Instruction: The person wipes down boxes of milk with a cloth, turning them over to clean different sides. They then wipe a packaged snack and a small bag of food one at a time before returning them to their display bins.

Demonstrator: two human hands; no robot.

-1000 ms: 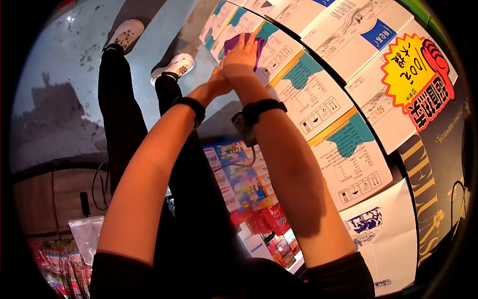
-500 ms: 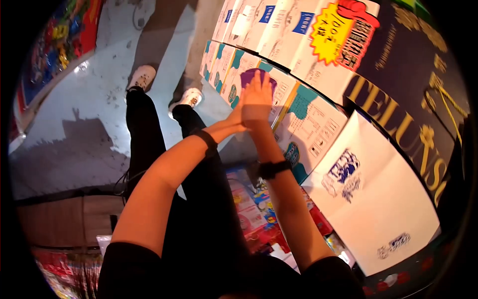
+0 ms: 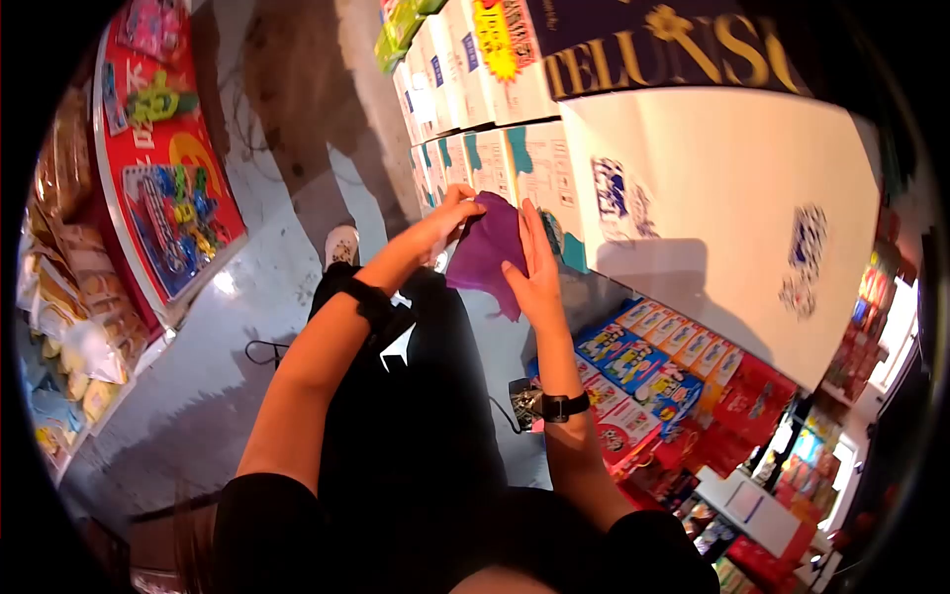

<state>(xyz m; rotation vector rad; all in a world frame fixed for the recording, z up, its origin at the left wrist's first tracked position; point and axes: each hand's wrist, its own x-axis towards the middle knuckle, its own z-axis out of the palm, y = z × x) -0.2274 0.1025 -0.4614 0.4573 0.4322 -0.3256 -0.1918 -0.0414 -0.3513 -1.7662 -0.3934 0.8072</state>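
A purple cloth (image 3: 487,252) hangs spread between my two hands, in front of my dark trousers and the stacked boxes. My left hand (image 3: 442,226) pinches its upper left edge between thumb and fingers. On the other side, my right hand (image 3: 537,282) grips the right edge, thumb over the cloth and fingers stretched upward. Just beyond the cloth stand white and teal boxes (image 3: 539,168) in a row. Each of my wrists wears a black band.
A large white carton (image 3: 722,198) stands to the right, below a dark box (image 3: 683,45) with gold lettering. Colourful packages (image 3: 643,371) lie low at the right. Packed goods on a red-edged display (image 3: 178,228) line the left, across the grey floor (image 3: 262,297).
Earlier my hands lay together with the purple cloth against the teal and white boxes. Now the cloth is off them, opened out between both hands. My view has shifted toward the right.
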